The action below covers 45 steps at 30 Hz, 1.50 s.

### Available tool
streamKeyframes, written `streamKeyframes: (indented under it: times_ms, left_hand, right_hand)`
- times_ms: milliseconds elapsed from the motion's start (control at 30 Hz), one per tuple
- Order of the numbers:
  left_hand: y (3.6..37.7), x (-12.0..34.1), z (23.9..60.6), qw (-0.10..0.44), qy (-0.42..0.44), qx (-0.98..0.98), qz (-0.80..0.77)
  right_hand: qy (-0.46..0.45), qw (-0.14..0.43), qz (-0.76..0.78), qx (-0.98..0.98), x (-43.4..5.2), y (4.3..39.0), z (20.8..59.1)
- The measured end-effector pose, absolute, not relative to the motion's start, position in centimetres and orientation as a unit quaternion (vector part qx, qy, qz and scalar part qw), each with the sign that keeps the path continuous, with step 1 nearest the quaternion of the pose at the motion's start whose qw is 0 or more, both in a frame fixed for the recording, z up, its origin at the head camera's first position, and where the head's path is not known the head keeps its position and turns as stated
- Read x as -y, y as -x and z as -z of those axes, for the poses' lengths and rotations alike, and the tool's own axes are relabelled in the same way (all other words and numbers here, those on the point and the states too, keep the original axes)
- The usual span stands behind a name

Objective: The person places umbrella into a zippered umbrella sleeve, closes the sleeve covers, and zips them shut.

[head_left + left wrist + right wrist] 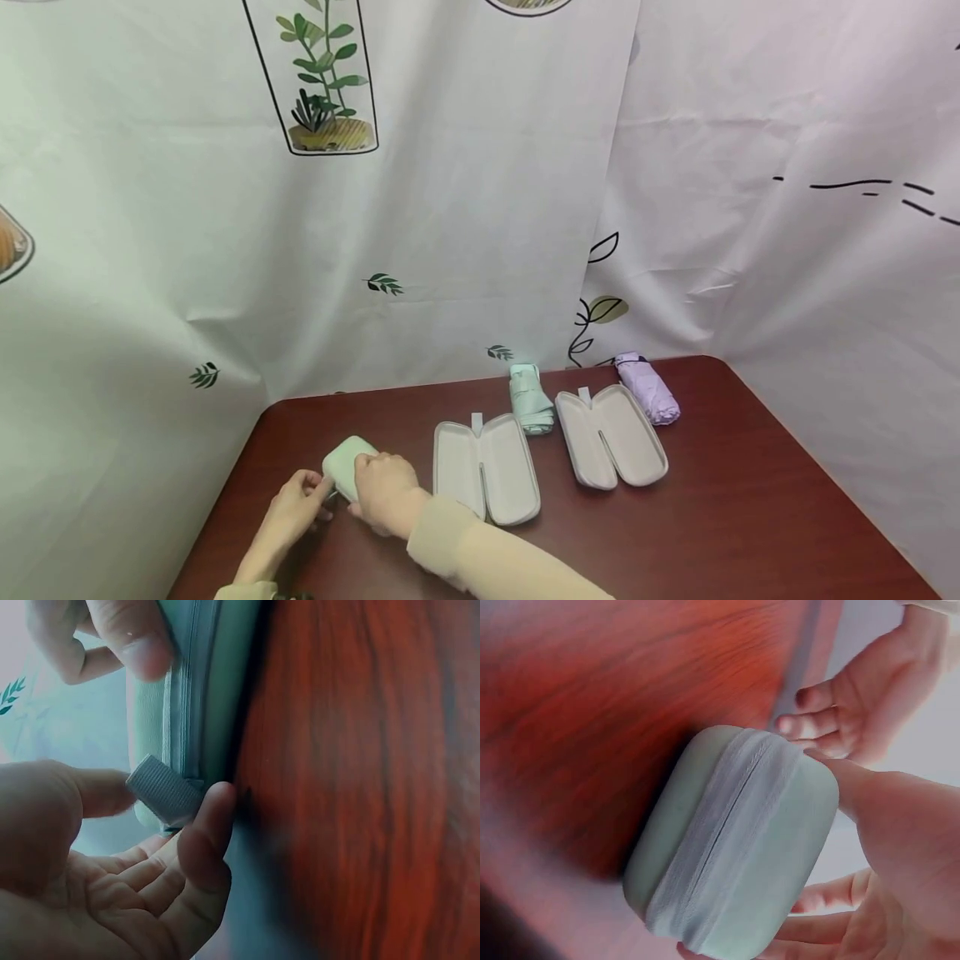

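Green case: at the left of the table [750,500], between my hands; I can't tell whether its underside touches the wood.
Right hand [386,493]: wrapped over the green case [347,462], thumb on one side, fingers on the other.
Left hand [296,504]: fingers bent, thumb and a fingertip seemingly pinching the grey tab [166,787] at the case's end.
Feel: probably light, with a stiff shell, smooth enough to slide a little; not fragile, I judge.
Best hold: the shell's sides, off the zip [730,817]; the tab looks soft and bendy.
Open cases: the nearer one [498,467] lies just right of my hand, the farther one [633,437] beyond it.
Bundles: mint [529,400] and lilac [648,390], behind them.
In the way: my right sleeve [495,542] overlaps the nearer case's lower corner.
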<state>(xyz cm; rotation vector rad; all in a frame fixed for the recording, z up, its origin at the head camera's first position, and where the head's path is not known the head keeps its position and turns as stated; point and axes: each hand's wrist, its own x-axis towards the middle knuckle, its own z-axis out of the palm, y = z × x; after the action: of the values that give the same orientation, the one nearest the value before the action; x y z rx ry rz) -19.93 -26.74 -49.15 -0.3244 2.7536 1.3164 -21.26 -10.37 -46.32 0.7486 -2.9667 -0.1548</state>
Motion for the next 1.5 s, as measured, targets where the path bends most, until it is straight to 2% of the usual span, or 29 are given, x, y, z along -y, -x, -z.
streamKeyframes:
  times_ms: [533,900,1267,1500]
  left_hand:
    - [21.8,26.1,48.8,0.087,0.069,-0.869,-0.483]
    - [22.7,26.6,48.4,0.109,0.052,-0.857,-0.502]
    - [23.3,26.8,48.2,0.12,0.055,-0.87,-0.474]
    - [23.2,26.6,48.2,0.116,0.052,-0.884,-0.449]
  right_hand:
    - [-0.215,0.013,-0.084,0.973,10.1,20.2,46.6]
    - [-0.221,0.021,-0.112,0.969,10.2,19.3,46.9]
    - [-0.233,-0.011,-0.128,0.964,9.9,19.2,47.0]
    - [-0.264,0.012,-0.171,0.949,8.6,19.4,47.3]
